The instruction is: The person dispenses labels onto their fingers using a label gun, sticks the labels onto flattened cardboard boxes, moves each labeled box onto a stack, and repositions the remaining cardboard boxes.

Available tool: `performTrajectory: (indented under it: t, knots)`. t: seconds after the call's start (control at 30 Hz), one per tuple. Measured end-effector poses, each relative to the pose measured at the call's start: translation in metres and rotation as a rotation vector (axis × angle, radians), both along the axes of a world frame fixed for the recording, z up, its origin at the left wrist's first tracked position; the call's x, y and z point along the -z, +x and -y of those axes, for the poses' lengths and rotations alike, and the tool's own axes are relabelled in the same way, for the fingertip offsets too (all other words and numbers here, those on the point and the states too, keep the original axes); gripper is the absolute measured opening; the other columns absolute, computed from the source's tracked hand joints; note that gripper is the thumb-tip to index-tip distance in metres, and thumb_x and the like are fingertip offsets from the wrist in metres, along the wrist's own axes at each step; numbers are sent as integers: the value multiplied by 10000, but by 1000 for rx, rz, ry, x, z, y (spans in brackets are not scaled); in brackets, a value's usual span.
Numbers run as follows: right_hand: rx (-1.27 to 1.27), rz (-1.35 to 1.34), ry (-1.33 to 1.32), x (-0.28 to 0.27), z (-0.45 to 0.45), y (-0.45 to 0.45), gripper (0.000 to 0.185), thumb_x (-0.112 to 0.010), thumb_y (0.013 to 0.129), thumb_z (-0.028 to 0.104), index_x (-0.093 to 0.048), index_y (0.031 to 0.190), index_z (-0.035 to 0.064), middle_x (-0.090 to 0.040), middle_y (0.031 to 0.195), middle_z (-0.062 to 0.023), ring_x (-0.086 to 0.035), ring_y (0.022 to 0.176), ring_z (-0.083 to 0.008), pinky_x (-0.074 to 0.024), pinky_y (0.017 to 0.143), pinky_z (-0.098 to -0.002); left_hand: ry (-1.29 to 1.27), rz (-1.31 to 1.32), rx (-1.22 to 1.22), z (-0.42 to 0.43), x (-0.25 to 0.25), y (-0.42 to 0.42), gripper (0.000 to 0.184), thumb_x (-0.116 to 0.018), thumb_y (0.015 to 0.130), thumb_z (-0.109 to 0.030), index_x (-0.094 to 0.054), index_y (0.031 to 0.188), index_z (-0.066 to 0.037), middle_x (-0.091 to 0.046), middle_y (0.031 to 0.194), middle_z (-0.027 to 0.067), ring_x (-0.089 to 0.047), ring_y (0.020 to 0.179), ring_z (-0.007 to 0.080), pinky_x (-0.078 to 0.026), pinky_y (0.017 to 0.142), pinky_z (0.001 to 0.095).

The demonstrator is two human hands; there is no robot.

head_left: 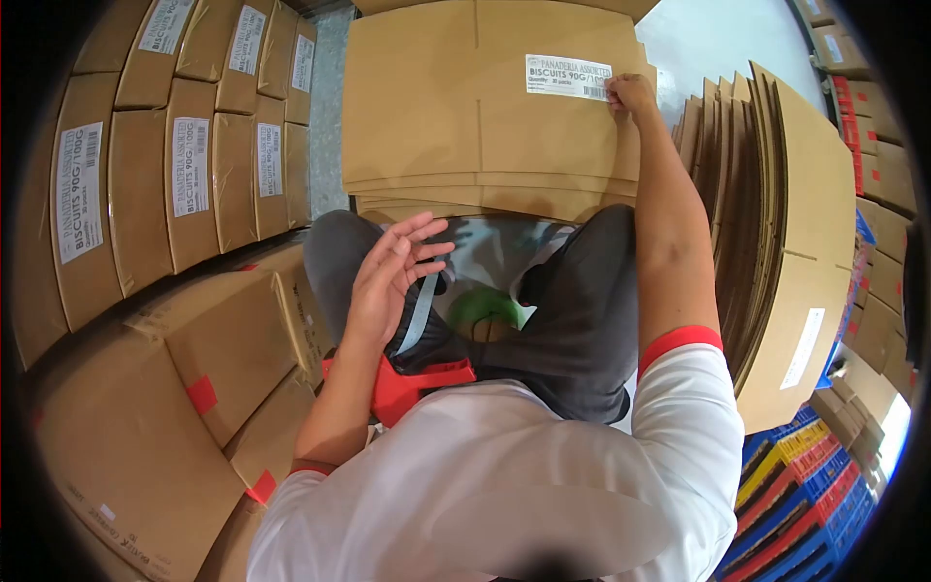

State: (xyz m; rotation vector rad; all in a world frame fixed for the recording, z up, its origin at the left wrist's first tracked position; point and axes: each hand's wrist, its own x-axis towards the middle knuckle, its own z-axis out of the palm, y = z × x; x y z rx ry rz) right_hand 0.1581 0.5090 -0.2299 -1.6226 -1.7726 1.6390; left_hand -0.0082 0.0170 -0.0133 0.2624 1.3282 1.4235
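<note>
A stack of flattened cardboard boxes (407, 126) lies in front of my knees. On the top sheet, right of its centre, is a white printed label (567, 76) reading "Panaderia Assorted Biscuits 90G/100G". My right hand (632, 93) has its fingers curled and pressed together at the label's right end, covering that corner. Above my left thigh hovers my left hand (393, 276), fingers apart and holding nothing. A light blue strip (418, 315) hangs by the left wrist. Against my waist rests a red object (412, 388), partly hidden by the shirt and left forearm.
Labelled, closed cartons (145, 165) are stacked at the left, with larger brown boxes (136, 427) nearer me. More flattened cardboard (800, 213) stands on edge at my right. Behind it are coloured plastic crates (800, 495). Grey floor (713, 39) shows at the upper right.
</note>
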Motion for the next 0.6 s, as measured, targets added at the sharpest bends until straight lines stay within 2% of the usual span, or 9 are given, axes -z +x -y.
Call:
performTrajectory:
  t: [0.23,0.27,0.4,0.47,0.5,0.57,0.6]
  knots:
    - [-55,-27,36,24,-4,5,157,-754,912,137,-703,801,38,-583,634,-10,-494,530,-94,-411,483,-261,-19,-7,77,-8,3,7,581,-492,1099,-371,-460,1505,44,-567,1477,238,-636,1271,304,-520,1039,385]
    - [-92,29,75,29,-9,6,197,-765,896,190,-768,814,11,-650,647,-40,-589,544,-130,-488,516,-303,-16,-15,87,-8,4,8,584,-498,1098,-375,-463,1503,44,-568,1477,238,-637,1270,301,-521,1037,381]
    - [-98,135,142,39,-12,2,244,-802,863,261,-770,813,24,-687,673,-57,-613,538,-142,-515,548,-323,-21,-24,94,-7,3,9,587,-511,1094,-381,-472,1499,42,-568,1478,239,-641,1265,299,-520,1038,382]
    - [-97,277,189,33,-9,-1,294,-849,815,335,-777,822,50,-735,730,-85,-683,618,-189,-553,646,-371,-1,5,73,-5,6,7,515,-528,1096,-334,-509,1492,-6,-583,1480,195,-646,1261,273,-496,1044,378]
    - [-97,277,189,31,-5,-2,294,-849,815,335,-777,822,50,-735,730,-85,-683,618,-189,-553,646,-371,-2,5,74,-5,6,7,515,-528,1096,-334,-509,1492,-6,-583,1480,195,-646,1261,273,-496,1044,378]
    - [-89,365,400,18,11,-7,329,-882,775,381,-787,841,73,-777,832,-112,-748,789,-244,-569,759,-414,-3,7,76,-5,6,7,513,-526,1097,-331,-509,1491,-4,-583,1480,194,-644,1264,271,-496,1041,375]
    - [-88,366,399,11,15,-10,329,-882,775,381,-787,841,73,-777,832,-112,-748,789,-244,-569,759,-414,-4,8,78,-5,6,7,513,-526,1097,-331,-509,1491,-4,-583,1480,194,-644,1264,271,-496,1041,375]
